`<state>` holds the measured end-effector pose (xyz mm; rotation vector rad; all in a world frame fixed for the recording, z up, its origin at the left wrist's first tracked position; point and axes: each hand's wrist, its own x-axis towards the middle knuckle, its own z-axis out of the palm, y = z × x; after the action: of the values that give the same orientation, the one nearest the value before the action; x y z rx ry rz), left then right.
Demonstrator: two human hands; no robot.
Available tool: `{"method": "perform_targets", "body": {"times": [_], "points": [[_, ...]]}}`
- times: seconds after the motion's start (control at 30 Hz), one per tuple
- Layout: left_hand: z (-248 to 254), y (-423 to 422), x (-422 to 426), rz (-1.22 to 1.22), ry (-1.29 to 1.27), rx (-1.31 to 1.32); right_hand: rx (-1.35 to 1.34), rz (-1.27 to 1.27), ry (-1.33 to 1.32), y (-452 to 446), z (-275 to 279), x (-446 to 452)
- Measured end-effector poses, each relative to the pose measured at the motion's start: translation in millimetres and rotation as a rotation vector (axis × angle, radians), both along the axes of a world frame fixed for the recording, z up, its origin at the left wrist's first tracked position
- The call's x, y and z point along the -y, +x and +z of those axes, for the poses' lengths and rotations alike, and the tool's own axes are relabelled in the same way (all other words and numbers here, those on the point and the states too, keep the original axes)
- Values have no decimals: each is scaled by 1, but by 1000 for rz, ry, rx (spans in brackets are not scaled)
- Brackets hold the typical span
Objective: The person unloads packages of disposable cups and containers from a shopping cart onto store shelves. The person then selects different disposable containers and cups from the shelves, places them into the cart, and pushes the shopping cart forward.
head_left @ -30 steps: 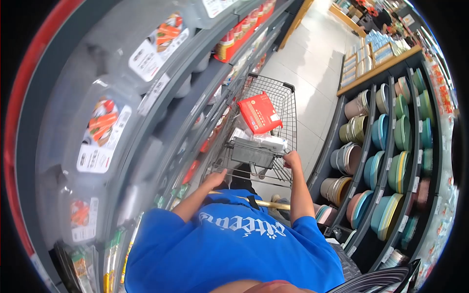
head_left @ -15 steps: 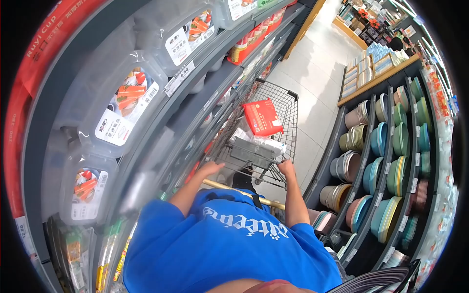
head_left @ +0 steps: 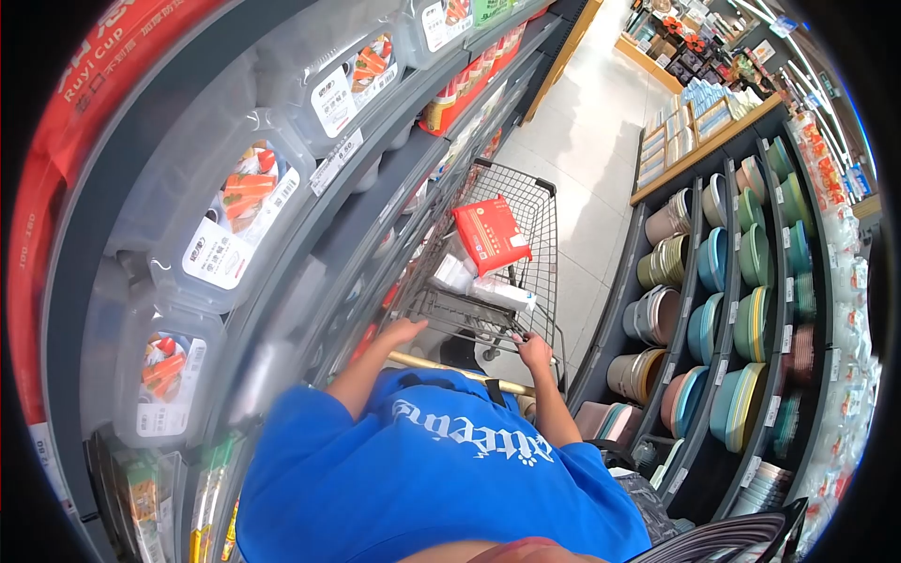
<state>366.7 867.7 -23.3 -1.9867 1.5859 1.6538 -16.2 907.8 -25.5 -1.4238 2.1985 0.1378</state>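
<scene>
A wire shopping cart [head_left: 542, 202] stands in front of me. My left hand [head_left: 404, 330] is closed at the left end of its near side, with the fingers partly hidden. On the right end of that side, my right hand [head_left: 535, 350] is wrapped round the cart's handle. Inside the basket lies a red packet [head_left: 493, 235] with pale printing, tilted on top of white packages [head_left: 507, 295]. A gold-coloured bar [head_left: 460, 371] runs across just in front of my blue shirt.
Close on my left rises a shelf with clear plastic food boxes [head_left: 225, 220] and price tags [head_left: 335, 161]. Along the right, a rack holds stacked coloured bowls [head_left: 740, 403] and basins. The tiled aisle [head_left: 587, 122] runs ahead toward more displays.
My right hand has come closer to my body and slightly left. The cart has turned a little, its far end shifting left in view. The grey panel near its handle shows less now.
</scene>
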Motion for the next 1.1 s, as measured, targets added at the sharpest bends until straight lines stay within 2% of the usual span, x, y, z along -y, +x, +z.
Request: {"method": "perform_targets", "body": {"times": [0.1, 0.2, 0.3, 0.4, 0.47, 0.53, 0.6, 0.63, 0.67, 0.73, 0.77, 0.87, 0.9, 1.0, 1.1], "points": [[9, 1, 1, 3, 20, -16, -52, 43, -69, 0, -4, -4], [-23, 3, -4, 80, -63, -60, -39, 77, -120, 2, -1, -8], [-18, 6, 3, 15, 68, -148, 3, 85, 8, 3, 3, -3], [11, 4, 18, 279, 256, -519, 61, 141, 75, -2, 11, 3], [70, 8, 55, 382, -50, -608, 95, 168, 57, -4, 11, 2], [96, 11, 94, 912, -266, -851, 126, 159, 94, -2, 13, 3], [149, 26, 129, 1304, -344, -1178, 96, 155, 110, 0, 14, 8], [166, 34, 144, 1352, -345, -1263, 113, 166, 124, -5, 2, 10], [174, 45, 158, 1398, -345, -1349, 108, 160, 113, -6, 2, 9], [127, 76, 199, 1443, -171, -1687, 99, 148, 89, -1, 4, 10], [133, 77, 210, 1434, -329, -1607, 87, 143, 80, 1, 6, 10], [137, 95, 222, 1286, -347, -1772, 95, 135, 80, 2, 7, 11], [137, 92, 226, 1219, -370, -1323, 123, 110, 96, 3, 5, 12], [86, 103, 243, 1139, -388, -1360, 120, 108, 93, 6, 10, 13], [142, 80, 221, 1357, -376, -1356, 119, 101, 108, 6, 7, 13]]}}
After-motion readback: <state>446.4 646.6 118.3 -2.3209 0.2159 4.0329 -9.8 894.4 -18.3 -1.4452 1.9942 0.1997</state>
